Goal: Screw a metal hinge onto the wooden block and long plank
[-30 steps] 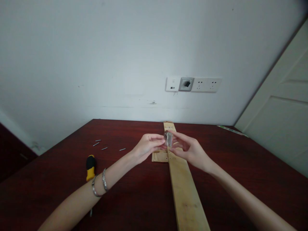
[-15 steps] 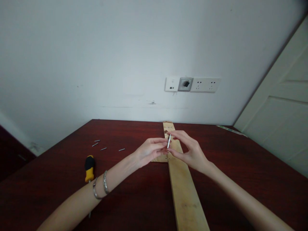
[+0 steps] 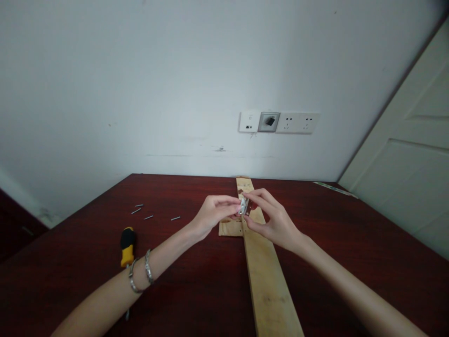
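Tabletop tally: two hands, two pieces of wood, four fasteners

One left hand [image 3: 210, 216] and one right hand [image 3: 275, 220] share a single small metal piece [image 3: 243, 206]. On the one dark red table [image 3: 196, 290] lie two pieces of wood — one long plank [image 3: 266, 276] and one short block [image 3: 229, 228] — plus four thin silver fasteners [image 3: 148, 217] and one yellow-and-black screwdriver [image 3: 126, 245]. The left wrist wears two silver bracelets [image 3: 140, 274]. Behind are one strip of wall plates [image 3: 298, 122], with a single grey panel in it, and one pale door [image 3: 403, 173].
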`<state>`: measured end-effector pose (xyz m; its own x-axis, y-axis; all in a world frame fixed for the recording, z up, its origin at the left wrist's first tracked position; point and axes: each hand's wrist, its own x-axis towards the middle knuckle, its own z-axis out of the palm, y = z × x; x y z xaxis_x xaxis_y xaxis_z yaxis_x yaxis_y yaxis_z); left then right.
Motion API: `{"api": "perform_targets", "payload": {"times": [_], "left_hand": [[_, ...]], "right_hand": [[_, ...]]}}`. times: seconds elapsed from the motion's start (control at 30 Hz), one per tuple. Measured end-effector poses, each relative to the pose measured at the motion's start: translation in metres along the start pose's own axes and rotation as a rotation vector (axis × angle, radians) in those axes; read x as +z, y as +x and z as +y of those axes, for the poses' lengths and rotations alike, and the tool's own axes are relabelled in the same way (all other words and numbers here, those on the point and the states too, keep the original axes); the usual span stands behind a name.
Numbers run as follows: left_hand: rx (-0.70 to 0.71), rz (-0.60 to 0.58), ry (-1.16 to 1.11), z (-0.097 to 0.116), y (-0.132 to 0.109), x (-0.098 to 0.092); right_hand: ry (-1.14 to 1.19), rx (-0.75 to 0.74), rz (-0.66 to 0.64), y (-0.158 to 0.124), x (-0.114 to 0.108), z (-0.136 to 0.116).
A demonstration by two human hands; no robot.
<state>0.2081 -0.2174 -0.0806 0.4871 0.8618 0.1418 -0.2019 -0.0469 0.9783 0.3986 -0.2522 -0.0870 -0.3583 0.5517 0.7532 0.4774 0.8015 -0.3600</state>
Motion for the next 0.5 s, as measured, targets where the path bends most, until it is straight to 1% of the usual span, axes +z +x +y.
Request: {"api": "perform_targets", "payload": {"times": [0.1,0.17,0.37,0.5], "left_hand": [[-0.008,0.045,0.06,-0.002,0.002,-0.002],[-0.012,0.068,0.078,-0.004,0.003,-0.003],[-0.036,0.117,0.047,-0.008,0.006,-0.006],[-0.065,0.127,-0.012,-0.009,0.008,-0.006]], "right_hand": [[0.072,0.042,-0.02,0.0,0.003,-0.001],[0.144,0.099,-0.028,0.0,0.005,-0.001],[0.507,0.433,-0.017,-0.001,0.008,0.007],[0.642,0.543,-0.013,0.001,0.006,0.012]]}}
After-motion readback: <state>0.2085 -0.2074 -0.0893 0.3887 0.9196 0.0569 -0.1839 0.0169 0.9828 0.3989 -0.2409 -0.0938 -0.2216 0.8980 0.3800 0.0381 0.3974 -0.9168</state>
